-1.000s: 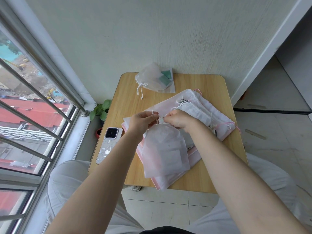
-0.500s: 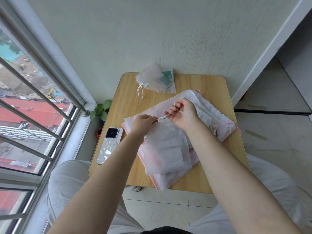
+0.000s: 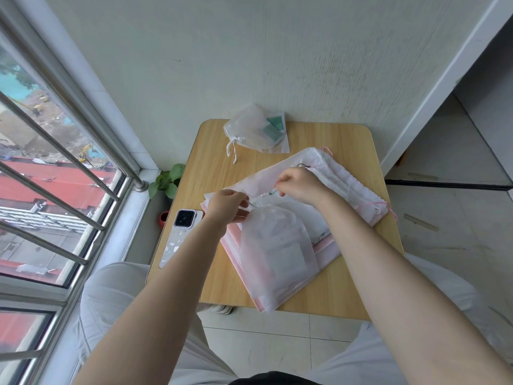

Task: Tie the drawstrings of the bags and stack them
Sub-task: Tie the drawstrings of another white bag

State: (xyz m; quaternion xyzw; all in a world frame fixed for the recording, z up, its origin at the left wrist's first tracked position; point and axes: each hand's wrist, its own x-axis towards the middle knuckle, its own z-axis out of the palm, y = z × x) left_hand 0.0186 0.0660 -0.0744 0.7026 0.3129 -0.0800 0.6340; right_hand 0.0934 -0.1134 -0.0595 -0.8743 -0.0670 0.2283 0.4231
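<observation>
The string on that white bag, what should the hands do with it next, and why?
Probably pull the two ends apart to snug the knot. The left hand and right hand each pinch the drawstring above the mouth of the white bag, and it looks partly slack between them, so the tie seems unfinished.

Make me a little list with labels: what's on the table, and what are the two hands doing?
table: small wooden table against the wall
being tied: translucent white bag, lying on the pile
left hand: left hand pinches one drawstring end
right hand: right hand pinches the other end, pulled away from the left
pile: flat white and pink bags under the hands
finished bag: tied pouch at the table's far edge
also there: phone at the left edge
</observation>
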